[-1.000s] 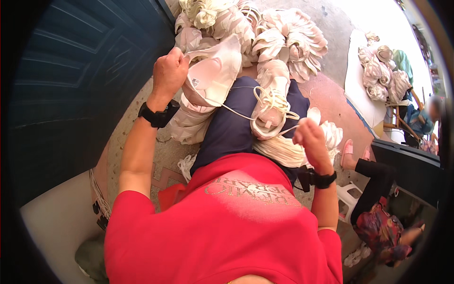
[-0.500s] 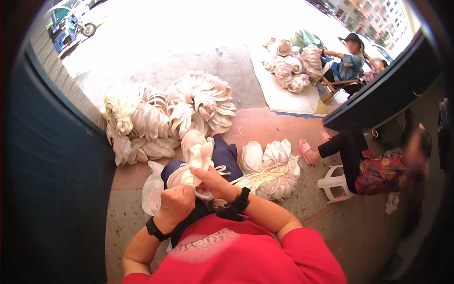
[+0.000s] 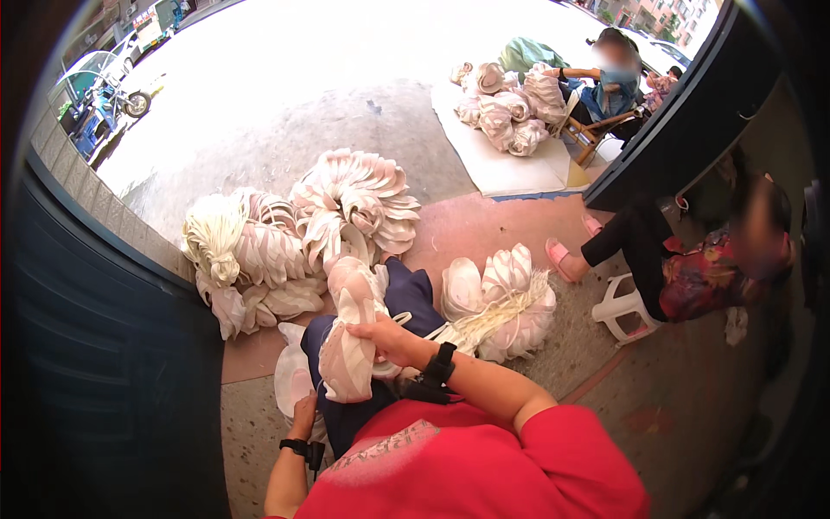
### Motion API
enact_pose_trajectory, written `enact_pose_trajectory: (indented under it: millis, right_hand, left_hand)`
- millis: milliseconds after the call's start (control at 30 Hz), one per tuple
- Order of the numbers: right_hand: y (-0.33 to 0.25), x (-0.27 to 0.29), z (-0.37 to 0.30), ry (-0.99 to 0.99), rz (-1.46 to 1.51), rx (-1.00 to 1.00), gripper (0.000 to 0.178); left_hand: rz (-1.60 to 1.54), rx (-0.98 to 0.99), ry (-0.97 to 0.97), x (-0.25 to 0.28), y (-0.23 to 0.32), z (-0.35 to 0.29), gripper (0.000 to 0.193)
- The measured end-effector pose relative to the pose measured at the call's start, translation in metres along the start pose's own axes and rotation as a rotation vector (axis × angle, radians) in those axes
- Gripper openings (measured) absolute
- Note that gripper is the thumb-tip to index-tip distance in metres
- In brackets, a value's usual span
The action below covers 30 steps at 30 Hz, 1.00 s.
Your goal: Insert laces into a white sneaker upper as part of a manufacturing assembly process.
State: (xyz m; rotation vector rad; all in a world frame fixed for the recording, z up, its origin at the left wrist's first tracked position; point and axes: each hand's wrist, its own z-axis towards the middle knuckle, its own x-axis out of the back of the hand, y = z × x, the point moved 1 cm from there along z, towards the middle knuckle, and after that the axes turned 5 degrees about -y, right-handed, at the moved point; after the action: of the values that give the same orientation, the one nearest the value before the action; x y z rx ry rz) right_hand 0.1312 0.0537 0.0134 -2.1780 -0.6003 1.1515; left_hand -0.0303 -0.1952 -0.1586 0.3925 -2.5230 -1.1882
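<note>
**Seated worker holding a pale shoe upper on the lap**

The right hand (image 3: 387, 336) lies across a pale pink-and-white shoe upper (image 3: 350, 342) that rests on the person's lap, over dark blue trousers (image 3: 406, 298). The fingers are curled over the upper's right edge and press on it; the grip looks partly closed, though the fingertips are hidden behind the piece. A black wristband (image 3: 435, 374) sits on that wrist.

The left hand (image 3: 303, 413) is low on the near left, beside the thigh, and touches a white piece (image 3: 290, 381) lying at the left of the lap. Whether it grips that piece or only rests against it cannot be told. A black wristband (image 3: 302, 447) also shows on this wrist.

A thin white cord (image 3: 413, 323) runs from the upper towards the right.

On the floor just right of the knees lies a bundle of white uppers (image 3: 501, 290) with a sheaf of pale cords (image 3: 506, 307) across it. Far left of the lap, a larger heap of tied pale uppers (image 3: 298, 233) lies against the kerb.

To the right, a second person in dark trousers (image 3: 692, 268) sits on a white plastic stool (image 3: 624, 310). Further off, a third person (image 3: 609, 82) sits beside another heap of uppers (image 3: 506, 108) on a white sheet (image 3: 510, 169).
</note>
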Motion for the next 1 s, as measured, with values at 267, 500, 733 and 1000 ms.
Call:
enact_pose_trajectory:
  millis: [267,500,733,1000]
  right_hand:
    - [0.008,0.017,-0.018,-0.39,0.027,-0.097,0.038]
    - [0.015,0.047,0.033,-0.247,0.286,-0.16,0.03]
    - [0.016,0.105,0.03,-0.118,0.419,-0.019,0.033]
    - [0.003,0.08,0.036,-0.107,0.215,0.02,0.029]
  left_hand:
    - [0.309,-0.302,0.157,0.042,0.122,-0.095,0.041]
    - [0.539,-0.522,0.051,-0.024,0.162,-0.08,0.033]
    - [0.557,-0.784,0.06,-0.068,0.175,-0.077,0.038]
    - [0.778,-0.738,-0.051,-0.072,0.16,-0.064,0.028]
